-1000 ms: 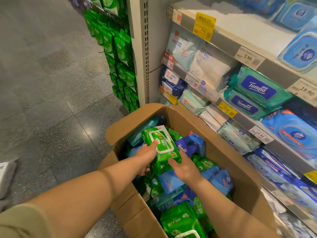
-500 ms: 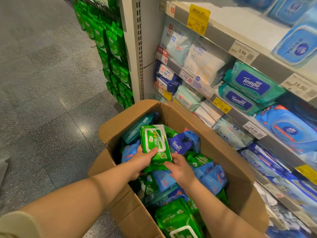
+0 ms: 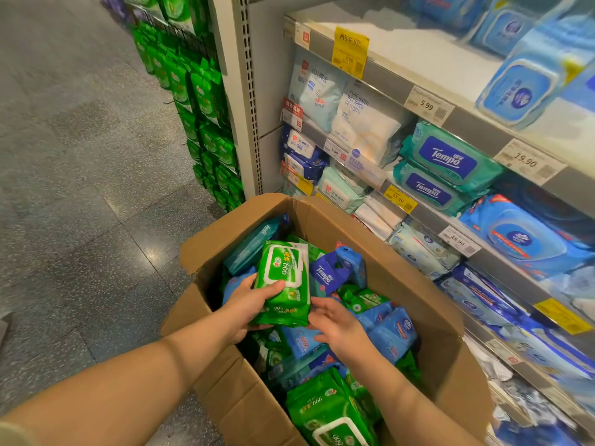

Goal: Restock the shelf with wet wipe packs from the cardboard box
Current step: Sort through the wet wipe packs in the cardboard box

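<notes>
Change: since a second ago the green plastic wet wipe pack with a white lid [image 3: 283, 281] sits a little higher above the heap, and the right hand has slipped off its near edge.
Left hand [image 3: 248, 304]: grip grasping the pack's left side, thumb on top.
Right hand [image 3: 335, 326]: grip released, fingers loosely spread just beside the pack.
Brown cardboard box [image 3: 418, 304]: open, filled with green and blue packs.
Grey metal shelf [image 3: 467, 120]: right of the box, stocked with wipes.

Grey speckled floor [image 3: 80, 188], open cardboard box [image 3: 428, 317] on it
</notes>
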